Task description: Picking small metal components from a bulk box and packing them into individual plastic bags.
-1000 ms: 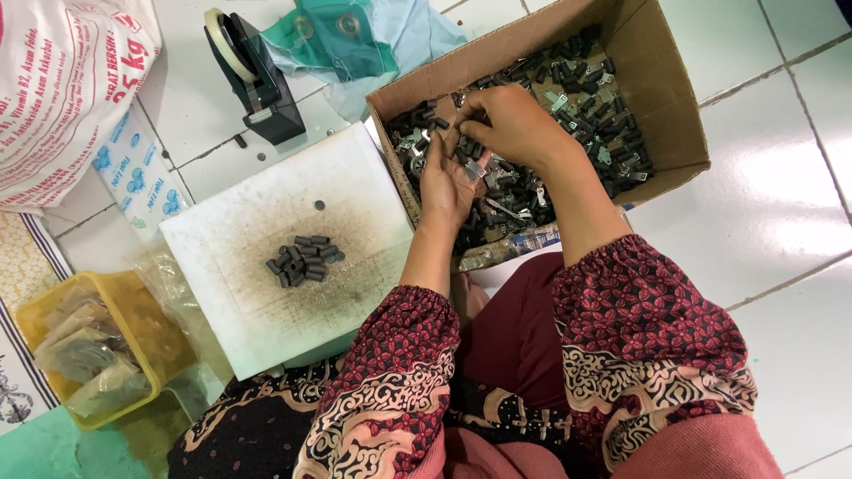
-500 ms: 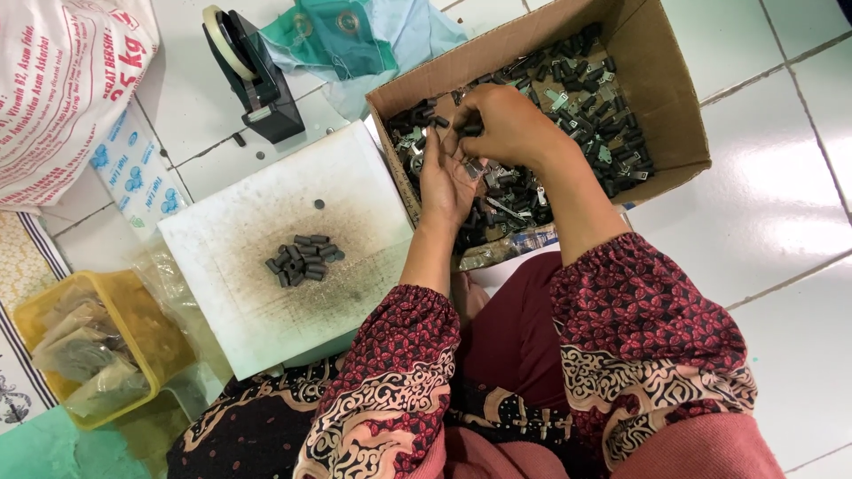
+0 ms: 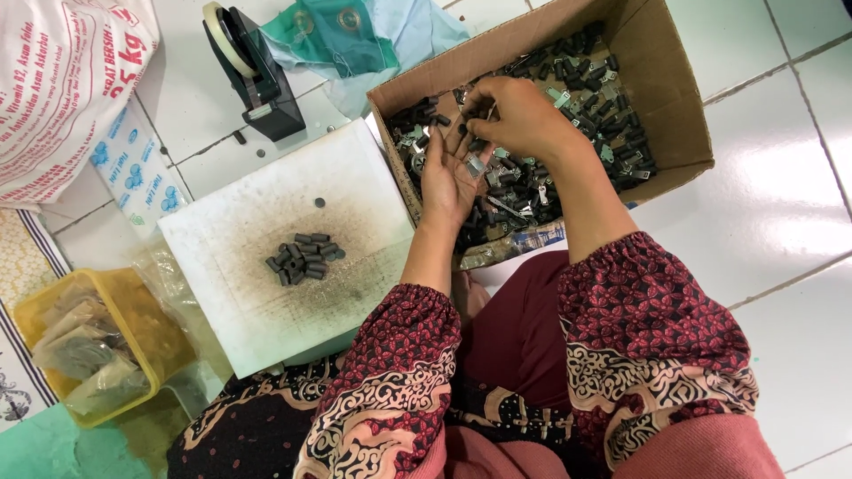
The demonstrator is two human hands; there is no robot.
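My left hand point(image 3: 448, 177) has turned palm-up over the near left corner of the cardboard box point(image 3: 674, 98), and my right hand point(image 3: 519, 115) has drawn in above it, so the sorting carries on inside the box. My right fingertips pinch a small dark part; my left fingers lie loosely spread, cupping a few small black and metal parts point(image 3: 568, 168). A heap of dark cylinders point(image 3: 302, 257) sits mid-board on the white board point(image 3: 266, 302). A white sack with red print point(image 3: 62, 80) fills the floor's far left corner, a black tape dispenser point(image 3: 253, 71) beside it, a yellow tub point(image 3: 89, 346) near left.
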